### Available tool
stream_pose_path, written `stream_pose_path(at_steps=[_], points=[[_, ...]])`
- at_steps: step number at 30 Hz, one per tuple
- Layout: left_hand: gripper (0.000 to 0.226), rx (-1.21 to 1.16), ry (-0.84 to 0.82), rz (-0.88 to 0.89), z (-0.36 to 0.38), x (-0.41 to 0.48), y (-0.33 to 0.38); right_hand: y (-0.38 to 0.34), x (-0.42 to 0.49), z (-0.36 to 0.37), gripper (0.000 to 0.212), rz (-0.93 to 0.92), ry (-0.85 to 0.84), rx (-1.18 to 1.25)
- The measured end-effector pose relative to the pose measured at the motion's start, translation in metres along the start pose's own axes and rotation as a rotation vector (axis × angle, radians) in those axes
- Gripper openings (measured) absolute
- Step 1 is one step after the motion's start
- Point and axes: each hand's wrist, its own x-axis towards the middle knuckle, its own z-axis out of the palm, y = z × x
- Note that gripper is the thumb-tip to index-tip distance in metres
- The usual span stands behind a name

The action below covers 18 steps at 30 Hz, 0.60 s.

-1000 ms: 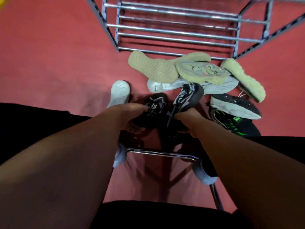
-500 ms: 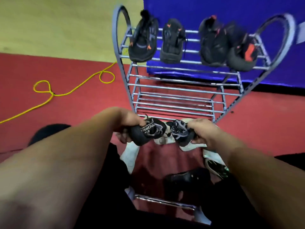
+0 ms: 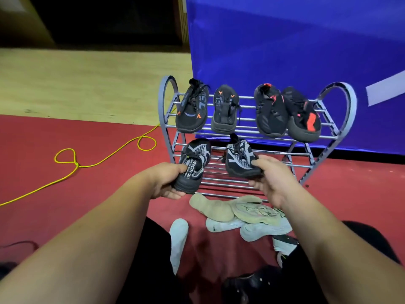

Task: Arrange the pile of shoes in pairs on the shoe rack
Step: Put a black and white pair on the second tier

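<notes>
A grey metal shoe rack (image 3: 340, 119) stands against a blue panel. On its top shelf sit a black pair with orange marks (image 3: 192, 108) and a black pair with red patches (image 3: 287, 113). My left hand (image 3: 166, 181) grips the heel of a black and grey knit shoe (image 3: 195, 161), toe toward the rack's left side. My right hand (image 3: 269, 178) grips the heel of the matching shoe (image 3: 240, 159) over the lower bars. On the red floor before the rack lie beige shoes (image 3: 219, 208), white shoes (image 3: 258, 229) and a dark shoe with green marks (image 3: 282, 244), partly hidden by my right arm.
A yellow cord (image 3: 87, 163) loops across the red mat (image 3: 54, 189) to the left of the rack. One white shoe (image 3: 178, 238) lies apart from the pile, near my left leg. A dark shoe (image 3: 247, 286) sits at the bottom edge. Wooden flooring (image 3: 87, 84) lies beyond the mat.
Both hands lifted the black and grey shoes off the floor pile and carried them up and forward to the rack's lower shelf. The view tilted up from the floor to the rack.
</notes>
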Motion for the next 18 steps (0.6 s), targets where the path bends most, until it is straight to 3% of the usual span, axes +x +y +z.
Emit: stream_pose_path(at_steps=[4, 8, 13, 18], points=[[0.041, -0.021, 0.021, -0.009, -0.007, 0.025, 0.003, 0.014, 0.024, 0.011, 0.028, 0.045, 0.009, 0.030], [0.036, -0.085, 0.034, -0.007, -0.015, 0.045, 0.012, 0.016, 0.050, 0.025, 0.015, 0.098, 0.018, 0.094], [0.035, -0.158, 0.038, 0.007, -0.014, 0.076, 0.025, 0.026, 0.077, 0.045, 0.031, 0.105, 0.008, 0.164], [0.034, -0.191, 0.041, 0.016, -0.005, 0.107, 0.034, 0.038, 0.092, 0.066, 0.032, 0.137, 0.004, 0.261]])
